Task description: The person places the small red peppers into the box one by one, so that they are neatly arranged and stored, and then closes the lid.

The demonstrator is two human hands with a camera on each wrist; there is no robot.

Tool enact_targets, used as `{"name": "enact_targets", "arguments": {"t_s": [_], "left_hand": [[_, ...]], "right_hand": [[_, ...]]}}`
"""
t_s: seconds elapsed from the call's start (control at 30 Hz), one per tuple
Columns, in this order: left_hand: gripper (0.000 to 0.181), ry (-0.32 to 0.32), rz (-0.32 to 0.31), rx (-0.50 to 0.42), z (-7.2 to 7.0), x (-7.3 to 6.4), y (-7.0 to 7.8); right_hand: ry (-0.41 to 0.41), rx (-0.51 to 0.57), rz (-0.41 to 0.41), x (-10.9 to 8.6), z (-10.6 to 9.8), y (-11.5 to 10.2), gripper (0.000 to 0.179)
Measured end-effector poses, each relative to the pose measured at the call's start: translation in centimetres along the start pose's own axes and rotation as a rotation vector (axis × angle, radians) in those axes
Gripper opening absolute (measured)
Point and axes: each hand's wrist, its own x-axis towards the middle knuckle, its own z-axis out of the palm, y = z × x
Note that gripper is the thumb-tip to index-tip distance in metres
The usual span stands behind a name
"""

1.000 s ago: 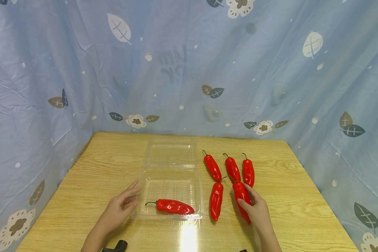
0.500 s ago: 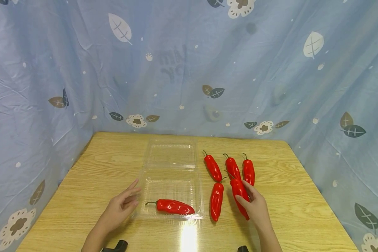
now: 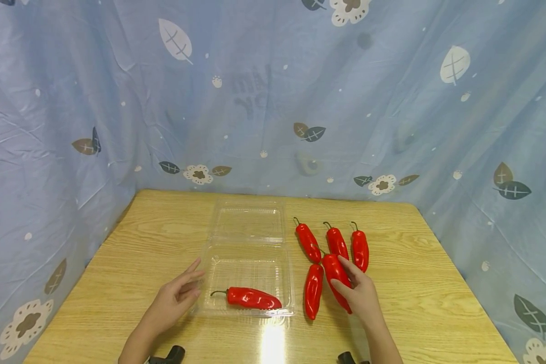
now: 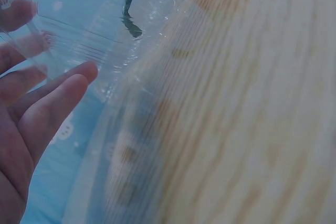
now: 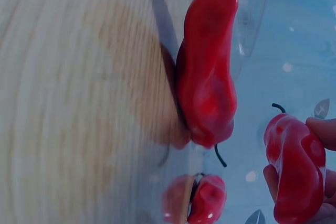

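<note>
In the head view my right hand [image 3: 358,293] grips a red pepper [image 3: 335,277] between thumb and fingers. The right wrist view shows this held pepper [image 5: 296,169] apart from the tabletop, its stem pointing away from the hand. My left hand [image 3: 173,301] is at the left side of a clear plastic clamshell box [image 3: 243,270], fingers relaxed. From the left wrist, the fingertips [image 4: 86,72] appear right at the box's wall. One red pepper [image 3: 254,298] lies in the box's near half, stem to the left.
Several red peppers lie right of the box: one [image 3: 313,292] close beside the held pepper, others [image 3: 307,242] farther back, including one [image 3: 360,250] at the right. The box's lid [image 3: 247,222] lies open toward the back. A blue patterned curtain [image 3: 255,126] surrounds the wooden table [image 3: 164,222].
My right hand has moved left and slightly away from me with the pepper, which rose off its place and now overlaps its neighbours in view. The left hand has stayed in place.
</note>
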Motion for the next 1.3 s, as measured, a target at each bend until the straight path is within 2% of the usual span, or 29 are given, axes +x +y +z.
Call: {"name": "enact_targets", "arguments": {"t_s": [0.23, 0.6, 1.3], "left_hand": [[0.038, 0.001, -0.019, 0.015, 0.0, 0.1, 0.2], [0.038, -0.001, -0.022, 0.017, -0.1, 0.1, 0.6], [0.038, -0.001, -0.015, 0.01, 0.0, 0.1, 0.4]], "right_hand": [[-0.015, 0.007, 0.009, 0.3, 1.0, -0.7, 0.058], [-0.052, 0.051, -0.039, 0.3, 3.1, -2.6, 0.056], [-0.112, 0.094, -0.197, 1.5, 5.9, -4.2, 0.051]]}}
